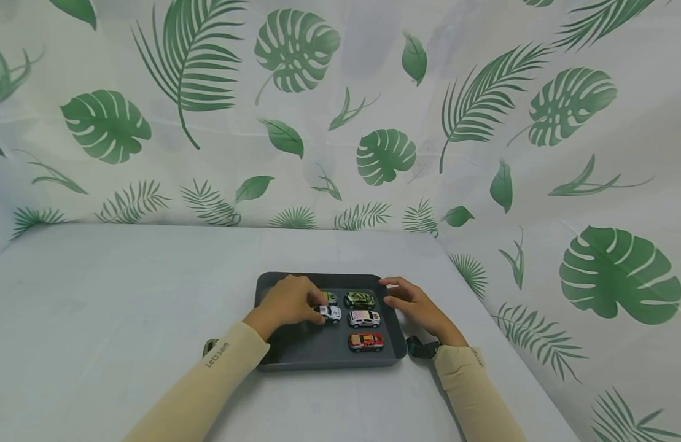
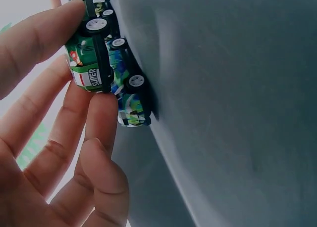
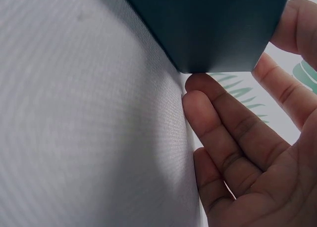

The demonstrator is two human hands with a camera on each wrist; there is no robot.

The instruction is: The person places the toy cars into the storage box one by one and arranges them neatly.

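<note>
In the head view my left hand (image 1: 290,301) pinches a small toy car (image 1: 330,314) over the dark grey tray (image 1: 329,363). From above the car looks white; the left wrist view shows its green side (image 2: 86,71) lettered SUPER. Just behind it a blue-green toy car (image 2: 130,83) stands on the tray. A camouflage car (image 1: 360,300), a white checked car (image 1: 365,318) and a red-orange car (image 1: 366,342) stand in a column at the tray's right. My right hand (image 1: 420,307) rests at the tray's right edge, fingers extended, touching its outer wall (image 3: 213,34).
A white cloth (image 1: 124,319) covers the table under the tray. Leaf-printed curtain (image 1: 318,110) hangs behind and to the right. A small dark greenish object (image 1: 210,347) is partly hidden by the left sleeve. A black device (image 1: 423,348) sits on my right wrist.
</note>
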